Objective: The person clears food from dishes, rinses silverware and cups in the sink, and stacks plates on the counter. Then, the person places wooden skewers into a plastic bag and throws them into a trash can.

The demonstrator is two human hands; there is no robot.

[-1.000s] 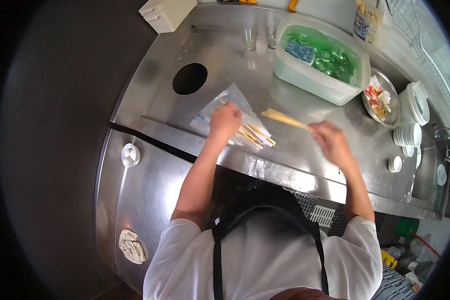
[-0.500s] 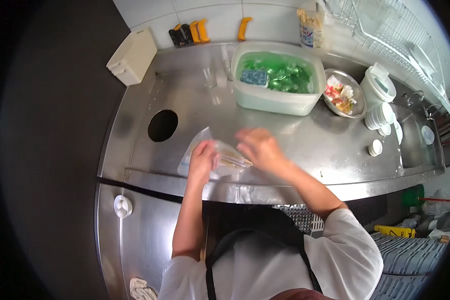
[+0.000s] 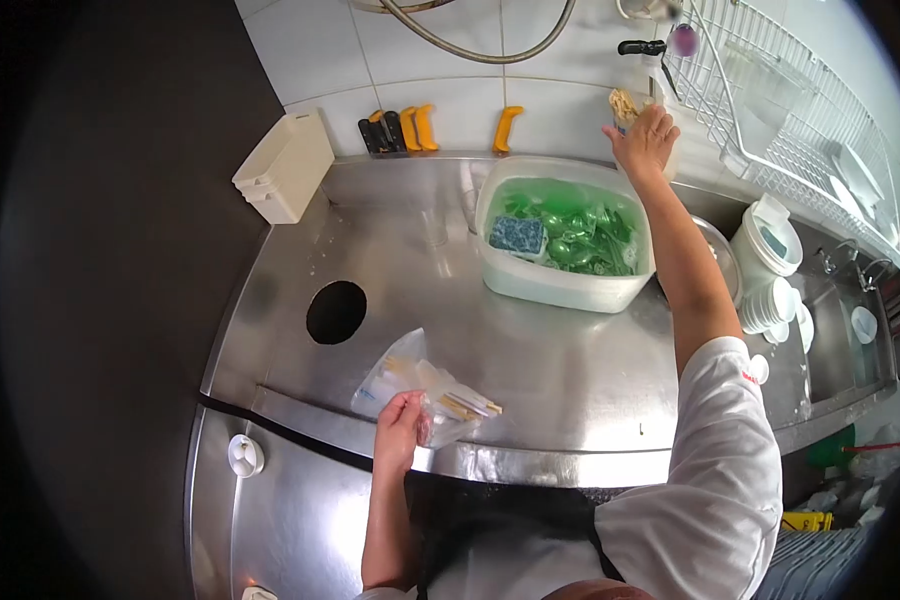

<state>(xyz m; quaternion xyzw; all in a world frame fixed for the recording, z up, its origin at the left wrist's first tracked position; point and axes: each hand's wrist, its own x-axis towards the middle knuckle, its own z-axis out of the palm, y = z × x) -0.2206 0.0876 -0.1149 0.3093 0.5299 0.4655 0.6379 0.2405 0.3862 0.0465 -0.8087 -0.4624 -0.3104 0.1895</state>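
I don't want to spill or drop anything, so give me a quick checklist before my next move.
1. Left hand gripping the plastic bag: ok.
2. Sticks fully inside the bag: not ok, their ends poke out.
3. Right hand at the container by the wall: ok.
4. Right hand's grip on anything there: cannot tell.
5. Bag clear of the counter hole: ok.
6. Tub of green liquid upright: ok.

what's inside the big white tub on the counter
The tub holds green liquid, a blue sponge and submerged items too blurred to name; its bottom is hidden.
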